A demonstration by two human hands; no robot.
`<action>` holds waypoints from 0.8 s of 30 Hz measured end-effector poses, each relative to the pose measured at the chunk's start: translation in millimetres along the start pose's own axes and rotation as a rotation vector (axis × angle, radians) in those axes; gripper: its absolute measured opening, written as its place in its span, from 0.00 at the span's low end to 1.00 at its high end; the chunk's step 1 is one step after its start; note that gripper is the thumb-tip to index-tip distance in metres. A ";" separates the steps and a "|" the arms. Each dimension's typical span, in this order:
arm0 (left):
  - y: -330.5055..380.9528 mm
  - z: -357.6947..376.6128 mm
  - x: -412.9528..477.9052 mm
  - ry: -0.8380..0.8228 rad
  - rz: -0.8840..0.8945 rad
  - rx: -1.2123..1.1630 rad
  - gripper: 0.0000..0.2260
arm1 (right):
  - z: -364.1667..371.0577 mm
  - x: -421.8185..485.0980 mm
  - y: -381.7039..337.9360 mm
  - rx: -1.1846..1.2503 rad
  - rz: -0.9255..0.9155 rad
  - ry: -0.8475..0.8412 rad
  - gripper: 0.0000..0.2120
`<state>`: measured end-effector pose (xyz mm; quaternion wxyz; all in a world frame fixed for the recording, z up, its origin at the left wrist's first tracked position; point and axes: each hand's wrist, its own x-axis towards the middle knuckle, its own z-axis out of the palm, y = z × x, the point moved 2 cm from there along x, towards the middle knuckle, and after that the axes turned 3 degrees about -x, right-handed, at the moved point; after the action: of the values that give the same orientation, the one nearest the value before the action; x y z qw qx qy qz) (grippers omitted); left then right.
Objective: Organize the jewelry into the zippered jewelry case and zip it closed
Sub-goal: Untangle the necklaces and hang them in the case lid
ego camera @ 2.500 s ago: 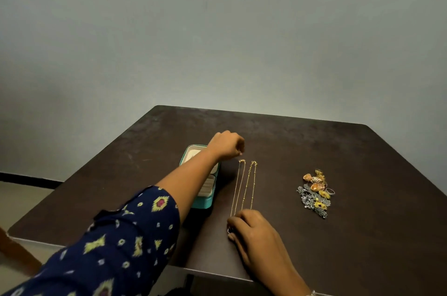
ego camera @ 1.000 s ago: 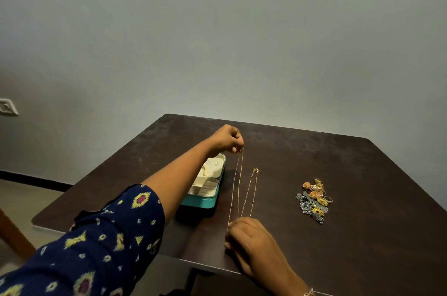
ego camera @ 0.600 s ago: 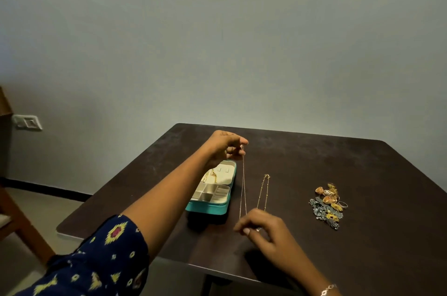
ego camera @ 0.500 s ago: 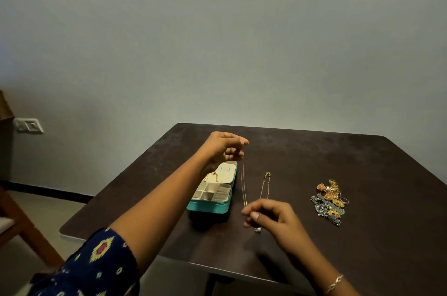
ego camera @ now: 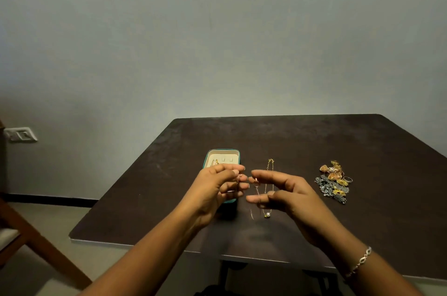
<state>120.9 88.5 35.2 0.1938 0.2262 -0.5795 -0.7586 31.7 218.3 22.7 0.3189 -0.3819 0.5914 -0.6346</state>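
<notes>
left hand (ego camera: 212, 190), right hand (ego camera: 294, 195) moved together | both pinch chain (ego camera: 257, 189)

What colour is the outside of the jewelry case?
The jewelry case is teal outside, seen in the head view.

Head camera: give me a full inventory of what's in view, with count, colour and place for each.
table: one, dark brown, fills the middle of the view
jewelry case: one, teal with cream lining, open, left of centre on the table, partly behind the left hand
thin chain: one, gold, lifted between the two hands
gold necklace: one, white bead pendant, flat on the table right of the case
jewelry pile: one heap, gold and dark grey, on the table's right side
wall switch: one, white, left wall
chair: one, wooden, lower left
bracelet: one, silver-toned, right wrist
left hand: pinches the chain
right hand: at the chain, grip unclear
</notes>
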 end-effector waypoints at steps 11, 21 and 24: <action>-11.2 4.1 -20.9 -0.058 -0.079 -0.105 0.10 | 20.9 -7.5 2.1 -0.064 -0.018 -0.147 0.28; -0.1 0.4 -25.8 -0.102 -0.047 -0.085 0.14 | 6.7 -0.9 16.5 -0.111 0.055 0.037 0.19; 1.3 1.0 -27.4 -0.135 -0.048 -0.091 0.15 | 4.3 1.1 22.8 -0.064 0.090 0.004 0.18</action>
<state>142.9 104.2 39.9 0.1458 0.1793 -0.5506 -0.8021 33.8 213.0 0.2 0.3338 -0.3635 0.6285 -0.6012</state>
